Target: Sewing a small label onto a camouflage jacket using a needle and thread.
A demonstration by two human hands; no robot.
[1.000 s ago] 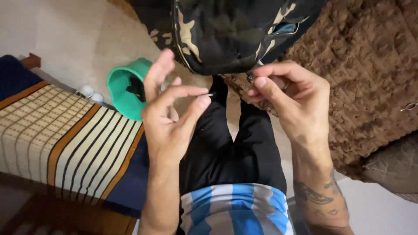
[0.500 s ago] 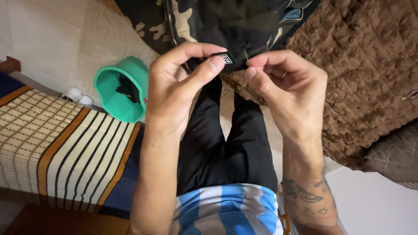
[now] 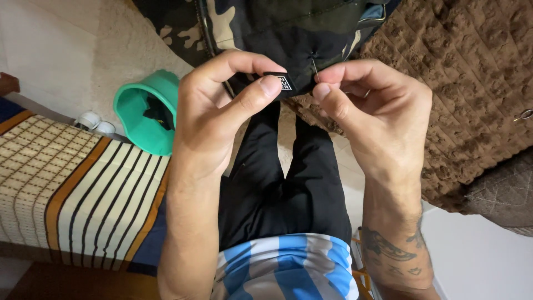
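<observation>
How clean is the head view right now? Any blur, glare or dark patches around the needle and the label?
Head view: even, soft indoor light, no glare. The left hand and right hand are sharp; the label is in focus, its print too small to matter. The needle shows only as a thin pale line against the dark camouflage fabric, where the folds sink into shadow. The picture is turned sideways.

A green plastic bucket (image 3: pixel 141 119) stands on the pale floor (image 3: pixel 55 50) — dark cloth inside it. Just beside the bucket lie two small white caps (image 3: pixel 94 123) and a striped mat (image 3: pixel 78 189). Well apart from the bucket, across the frame, spreads a brown textured blanket (image 3: pixel 472 83).
</observation>
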